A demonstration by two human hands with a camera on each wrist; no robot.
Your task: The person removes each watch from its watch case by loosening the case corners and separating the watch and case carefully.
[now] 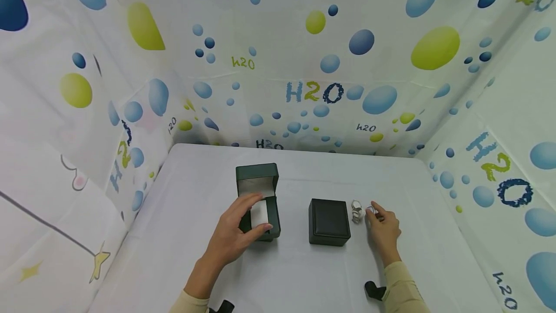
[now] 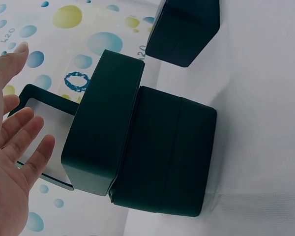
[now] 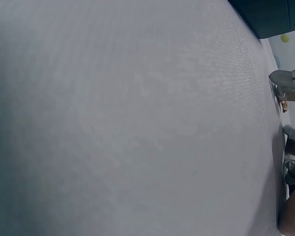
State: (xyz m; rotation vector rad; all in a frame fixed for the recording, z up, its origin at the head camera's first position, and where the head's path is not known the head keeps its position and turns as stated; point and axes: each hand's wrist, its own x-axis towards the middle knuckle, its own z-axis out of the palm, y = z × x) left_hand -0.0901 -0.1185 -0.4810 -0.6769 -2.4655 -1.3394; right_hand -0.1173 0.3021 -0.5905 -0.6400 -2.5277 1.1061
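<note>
A dark green box (image 1: 274, 219) stands with its lid (image 1: 257, 172) raised and a white insert (image 1: 259, 212) inside. Over its left side reaches my left hand (image 1: 229, 231), fingers apart and fairly straight; in the left wrist view they show beside the raised lid. Whether the fingertips touch the insert cannot be told. On the right, my right hand (image 1: 384, 228) pinches a small watch (image 1: 370, 210), mostly hidden by the fingers. Another silver watch (image 1: 357, 211) lies just left of it. In the right wrist view that watch (image 3: 285, 81) shows only at the edge.
A closed black box (image 1: 329, 222) sits between the green box and the watches. White cloth (image 1: 295, 279) covers the table. Patterned curtains (image 1: 269, 71) hang behind and at both sides. Dark straps (image 1: 374, 291) show near the wrists.
</note>
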